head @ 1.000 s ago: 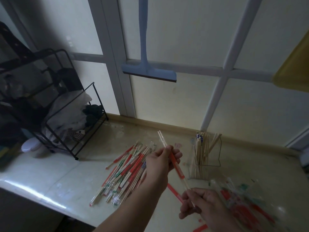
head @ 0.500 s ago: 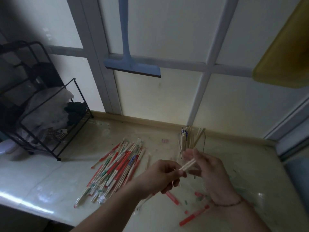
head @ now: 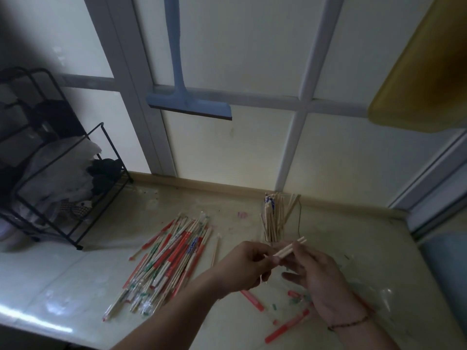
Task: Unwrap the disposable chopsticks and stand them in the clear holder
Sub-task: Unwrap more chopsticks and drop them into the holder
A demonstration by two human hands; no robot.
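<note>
Now a bare pair of chopsticks (head: 290,247) sits between both hands above the counter (head: 63,279), tips angled up toward the clear holder (head: 280,218) just behind. Left hand (head: 242,267) pinches its lower end; right hand (head: 316,271) grasps it with curled fingers. Wrapped chopsticks (head: 166,258) lie piled to the left, torn wrappers (head: 288,324) under the right wrist. A blue squeegee (head: 189,104) hangs on the window.

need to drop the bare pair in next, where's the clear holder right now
In the head view the clear holder stands at the back of the counter, right of the wrapped chopstick pile, just beyond the two hands.
</note>
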